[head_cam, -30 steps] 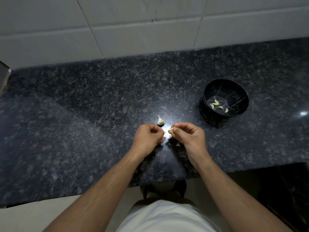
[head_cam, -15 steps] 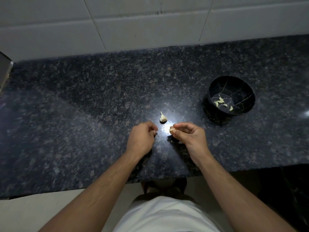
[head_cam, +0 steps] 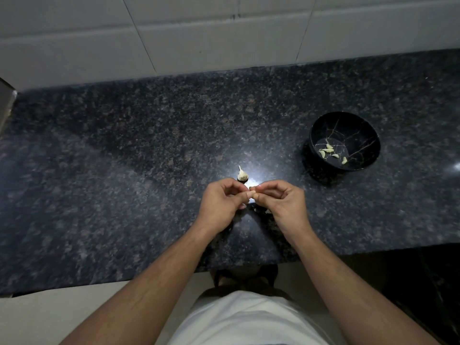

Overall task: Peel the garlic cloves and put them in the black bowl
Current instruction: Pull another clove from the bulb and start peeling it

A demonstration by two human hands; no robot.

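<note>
Head view. A dark speckled stone counter (head_cam: 124, 170) runs along a white tiled wall (head_cam: 199, 33); the person stands at its front edge, both forearms reaching over it. The left hand (head_cam: 220, 207) and right hand (head_cam: 281, 207) meet above the counter a little right of its middle and nearer the front edge than the wall. Both have their fingers curled inward, fingertips touching at a small pale piece, apparently a garlic clove (head_cam: 251, 188), pinched between them. Most of it is hidden by the fingers, so how much skin remains cannot be told. Holding it between both sets of fingertips probably lets one hand steady the clove while the other picks at the skin.

Just behind the hands stands the garlic head (head_cam: 242, 175), stalk up, close enough for the next clove to be broken off without reaching. A few pale scraps, likely shed skin, lie on the counter under the right hand (head_cam: 267, 211).

The black bowl (head_cam: 321, 135) stands toward the right end of the counter, well apart from the hands and on the right hand's side. On its floor lie several peeled cloves (head_cam: 328, 150), so the task appears partly done.
</note>
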